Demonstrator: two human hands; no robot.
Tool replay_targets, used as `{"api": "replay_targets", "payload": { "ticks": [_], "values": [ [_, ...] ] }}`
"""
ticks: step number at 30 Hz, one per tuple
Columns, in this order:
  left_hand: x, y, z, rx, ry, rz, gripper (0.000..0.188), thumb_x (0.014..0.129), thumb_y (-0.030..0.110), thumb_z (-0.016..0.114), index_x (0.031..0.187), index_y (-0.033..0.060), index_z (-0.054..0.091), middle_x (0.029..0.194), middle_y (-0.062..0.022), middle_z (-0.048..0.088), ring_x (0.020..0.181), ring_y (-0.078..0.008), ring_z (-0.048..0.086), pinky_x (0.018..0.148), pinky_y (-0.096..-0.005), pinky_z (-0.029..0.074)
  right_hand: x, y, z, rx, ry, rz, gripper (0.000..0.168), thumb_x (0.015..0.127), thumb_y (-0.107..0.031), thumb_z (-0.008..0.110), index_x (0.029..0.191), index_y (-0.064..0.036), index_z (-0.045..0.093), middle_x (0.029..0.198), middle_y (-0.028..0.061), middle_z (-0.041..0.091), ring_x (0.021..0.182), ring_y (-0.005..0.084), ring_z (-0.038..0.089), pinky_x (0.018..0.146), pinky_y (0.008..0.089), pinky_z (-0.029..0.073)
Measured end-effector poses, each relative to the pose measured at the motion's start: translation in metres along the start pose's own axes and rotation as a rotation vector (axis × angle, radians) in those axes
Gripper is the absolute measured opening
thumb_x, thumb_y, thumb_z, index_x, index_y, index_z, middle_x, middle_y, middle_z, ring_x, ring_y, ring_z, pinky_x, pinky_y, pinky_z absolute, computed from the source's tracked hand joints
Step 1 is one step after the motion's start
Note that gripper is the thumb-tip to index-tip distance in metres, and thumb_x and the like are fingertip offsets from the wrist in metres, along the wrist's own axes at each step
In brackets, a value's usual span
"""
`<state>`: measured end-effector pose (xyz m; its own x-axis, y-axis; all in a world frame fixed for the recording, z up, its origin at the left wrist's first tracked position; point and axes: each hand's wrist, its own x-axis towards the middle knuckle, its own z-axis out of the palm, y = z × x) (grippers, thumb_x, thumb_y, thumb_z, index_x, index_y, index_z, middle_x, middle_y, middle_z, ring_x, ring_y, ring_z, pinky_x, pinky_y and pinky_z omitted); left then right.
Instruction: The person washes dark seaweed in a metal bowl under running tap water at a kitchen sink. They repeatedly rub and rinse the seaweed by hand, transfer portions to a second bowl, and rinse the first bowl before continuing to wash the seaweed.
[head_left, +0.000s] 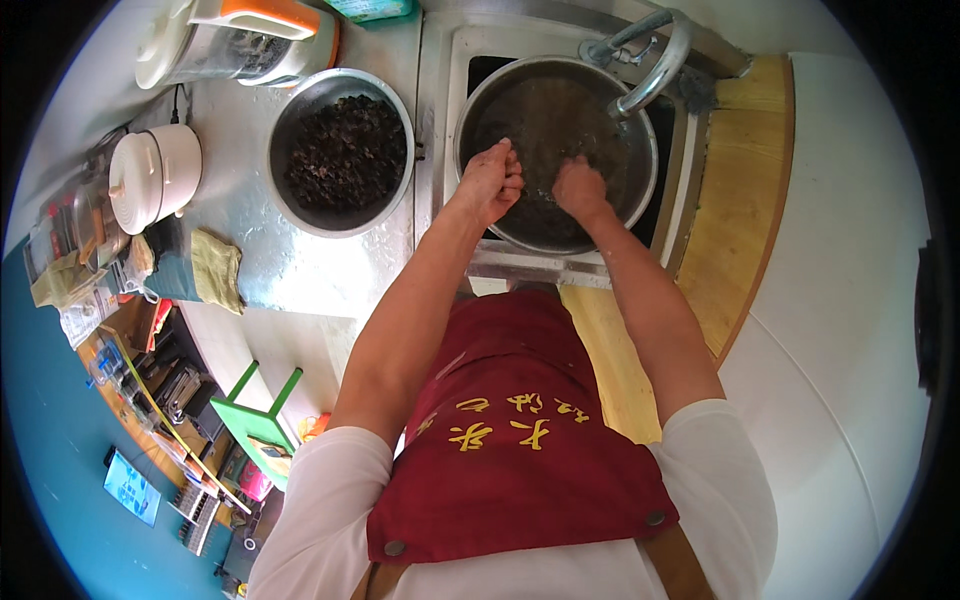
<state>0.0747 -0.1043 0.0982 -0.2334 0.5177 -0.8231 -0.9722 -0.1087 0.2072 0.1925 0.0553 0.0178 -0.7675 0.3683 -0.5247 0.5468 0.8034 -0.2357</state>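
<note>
A round metal basin (651, 180) full of murky brown water (555, 105) sits over the sink (450, 82). My left hand (493, 181) hovers at the basin's left side with its fingers curled inward; whether anything is inside them is hidden. Dipped into the water near the middle is my right hand (581, 187), its fingertips blurred and partly under the surface. To the left, on the steel counter, a second metal bowl (277, 180) holds a heap of dark, crinkled food pieces (349, 154), which look like soaked wood ear fungus.
The curved faucet (656, 82) reaches over the basin's right rim. Left on the counter (315, 277) stand a blender jug (240, 49), a lidded white pot (157, 176) and a folded cloth (216, 270). A wooden ledge (739, 180) borders the sink on the right. A green stool (255, 420) stands below.
</note>
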Motion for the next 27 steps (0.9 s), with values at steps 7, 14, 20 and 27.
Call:
{"api": "replay_targets", "payload": {
  "ticks": [7, 14, 20, 27],
  "values": [
    [-0.014, -0.001, 0.009, 0.009, 0.108, 0.037, 0.034, 0.104, 0.035, 0.049, 0.076, 0.0180, 0.040, 0.063, 0.0050, 0.032, 0.049, -0.0077, 0.029, 0.039, -0.0226, 0.014, -0.031, -0.017, 0.007, -0.204, -0.223, -0.148, 0.031, 0.095, -0.018, 0.048, 0.108, -0.002, 0.071, 0.119, 0.0223, 0.064, 0.105, 0.0424, 0.064, 0.092, 0.0470, 0.053],
    [-0.034, -0.007, 0.033, 0.001, 0.007, 0.120, 0.034, 0.105, 0.035, 0.046, 0.076, 0.0180, 0.039, 0.063, 0.0048, 0.031, 0.047, -0.0074, 0.026, 0.040, -0.0233, 0.014, -0.040, -0.014, -0.004, -0.309, -0.319, -0.398, 0.026, 0.091, -0.012, 0.050, 0.101, -0.001, 0.072, 0.109, 0.0214, 0.069, 0.101, 0.0348, 0.068, 0.087, 0.0418, 0.056],
    [-0.045, -0.017, 0.071, 0.404, -0.164, 0.432, 0.037, 0.104, 0.034, 0.046, 0.074, 0.0128, 0.046, 0.062, 0.0008, 0.043, 0.047, -0.0125, 0.038, 0.040, -0.0286, 0.029, -0.033, 0.010, -0.048, 0.646, -0.529, -0.055, 0.016, 0.088, -0.011, 0.063, 0.086, 0.003, 0.071, 0.083, 0.0107, 0.071, 0.071, 0.0192, 0.069, 0.064, 0.0339, 0.056],
    [-0.090, -0.028, 0.106, 0.906, 0.058, 1.141, 0.040, 0.104, 0.027, 0.044, 0.081, -0.0034, 0.058, 0.074, -0.0243, 0.061, 0.069, -0.0409, 0.063, 0.068, -0.0498, 0.050, -0.085, 0.000, -0.142, 1.073, 0.137, 0.047, 0.017, 0.091, -0.008, 0.066, 0.102, 0.004, 0.070, 0.092, 0.0081, 0.070, 0.076, 0.0139, 0.065, 0.073, 0.0262, 0.055]
  ]
}}
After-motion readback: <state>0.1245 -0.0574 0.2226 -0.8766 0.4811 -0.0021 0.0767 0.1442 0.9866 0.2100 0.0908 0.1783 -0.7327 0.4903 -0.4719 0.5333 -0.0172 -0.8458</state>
